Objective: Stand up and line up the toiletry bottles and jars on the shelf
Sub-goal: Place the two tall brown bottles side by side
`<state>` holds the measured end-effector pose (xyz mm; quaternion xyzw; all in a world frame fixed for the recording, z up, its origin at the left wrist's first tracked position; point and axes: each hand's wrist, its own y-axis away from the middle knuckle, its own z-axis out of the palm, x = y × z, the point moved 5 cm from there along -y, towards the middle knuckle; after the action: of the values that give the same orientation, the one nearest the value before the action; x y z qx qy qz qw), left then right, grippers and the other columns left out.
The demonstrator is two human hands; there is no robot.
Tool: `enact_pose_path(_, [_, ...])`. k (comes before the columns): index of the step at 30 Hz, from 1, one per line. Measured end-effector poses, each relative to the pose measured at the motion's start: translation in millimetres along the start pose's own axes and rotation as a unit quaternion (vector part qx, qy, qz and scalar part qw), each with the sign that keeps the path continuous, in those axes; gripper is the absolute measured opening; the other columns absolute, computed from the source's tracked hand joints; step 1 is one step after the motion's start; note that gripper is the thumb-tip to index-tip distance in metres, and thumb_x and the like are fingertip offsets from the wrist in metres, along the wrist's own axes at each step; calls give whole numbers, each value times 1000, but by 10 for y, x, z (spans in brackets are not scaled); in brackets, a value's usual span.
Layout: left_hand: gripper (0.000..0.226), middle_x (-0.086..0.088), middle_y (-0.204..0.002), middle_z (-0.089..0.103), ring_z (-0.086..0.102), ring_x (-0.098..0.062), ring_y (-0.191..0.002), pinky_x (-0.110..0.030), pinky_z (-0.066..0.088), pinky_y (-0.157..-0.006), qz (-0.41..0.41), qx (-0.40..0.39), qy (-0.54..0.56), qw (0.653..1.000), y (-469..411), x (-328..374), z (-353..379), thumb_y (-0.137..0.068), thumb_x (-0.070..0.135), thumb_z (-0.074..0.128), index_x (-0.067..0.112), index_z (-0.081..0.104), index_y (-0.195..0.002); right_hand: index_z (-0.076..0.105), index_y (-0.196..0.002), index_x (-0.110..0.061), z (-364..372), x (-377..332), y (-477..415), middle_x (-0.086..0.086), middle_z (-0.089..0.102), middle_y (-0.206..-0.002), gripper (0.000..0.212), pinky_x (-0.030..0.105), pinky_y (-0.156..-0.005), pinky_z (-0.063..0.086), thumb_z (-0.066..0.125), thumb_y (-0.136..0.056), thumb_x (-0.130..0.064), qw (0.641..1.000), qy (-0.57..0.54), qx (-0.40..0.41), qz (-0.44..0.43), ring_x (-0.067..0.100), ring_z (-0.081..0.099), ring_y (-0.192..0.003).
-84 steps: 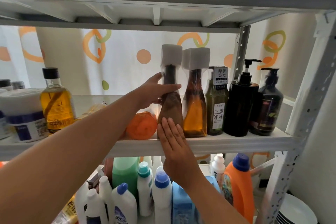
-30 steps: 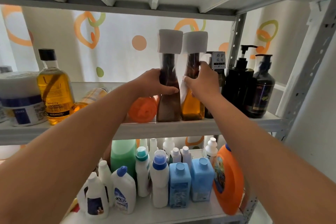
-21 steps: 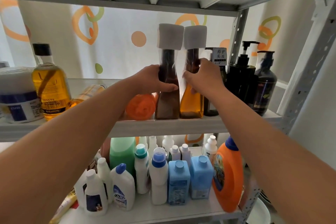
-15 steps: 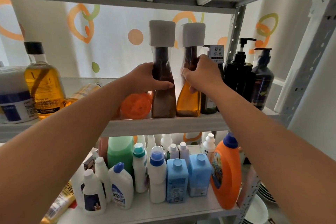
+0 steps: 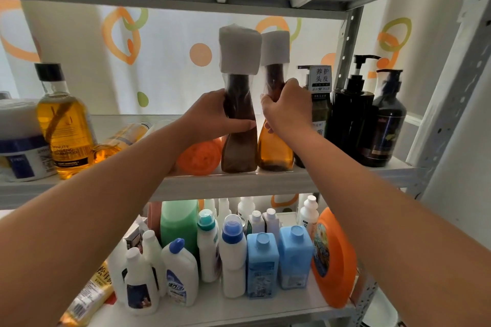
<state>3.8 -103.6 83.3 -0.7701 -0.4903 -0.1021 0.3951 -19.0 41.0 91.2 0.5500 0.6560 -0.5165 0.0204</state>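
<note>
Two tall waisted bottles with white foam-wrapped tops stand side by side on the middle shelf (image 5: 233, 184). My left hand (image 5: 212, 117) grips the waist of the brown bottle (image 5: 237, 151). My right hand (image 5: 288, 111) grips the waist of the amber bottle (image 5: 275, 148) just to its right. An orange jar (image 5: 199, 158) lies on its side left of the brown bottle, partly behind my left wrist. To the right stand an olive bottle with a white tag (image 5: 318, 114) and two black pump bottles (image 5: 350, 114) (image 5: 388, 125).
At the shelf's left stand a yellow shampoo bottle (image 5: 63, 127) and a white jar (image 5: 18, 141); a yellow bottle (image 5: 119, 138) lies flat between them and the orange jar. The lower shelf holds several cleaning bottles and an orange detergent jug (image 5: 333, 257). A grey upright post (image 5: 449, 87) bounds the right.
My right hand rose from the shelf edge and took hold of the amber bottle. My left hand stays on the brown bottle. The view has drifted slightly.
</note>
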Motion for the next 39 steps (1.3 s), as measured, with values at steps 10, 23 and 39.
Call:
enact_pose_path(10, [38,8,-91,60,57,-9,-85,-11,40,-70,-3,53,38,998,-38,-85,-74,-78,30,73,14,58,-110,41,-114,-6,99,79,-37,15,61,-100,41,39,-66,58,59,-89,-33,999,12,43,4,28,66,-79])
enact_pose_path(23, [32,18,-86,57,56,1,-79,-10,41,-62,-18,-57,34,998,-96,-87,20,-81,30,70,22,51,-106,41,-99,-2,-128,-162,-14,19,67,-71,15,33,-61,59,45,-85,3,964,73,-252,48,28,70,-63])
enact_pose_path(39, [46,8,-103,55,55,-12,-95,-18,43,-72,-54,-51,31,997,-137,-201,69,-87,40,62,18,46,-123,43,-103,-15,-105,94,-68,10,66,-87,34,12,-41,45,64,-86,-34,995,14,-94,13,13,64,-52])
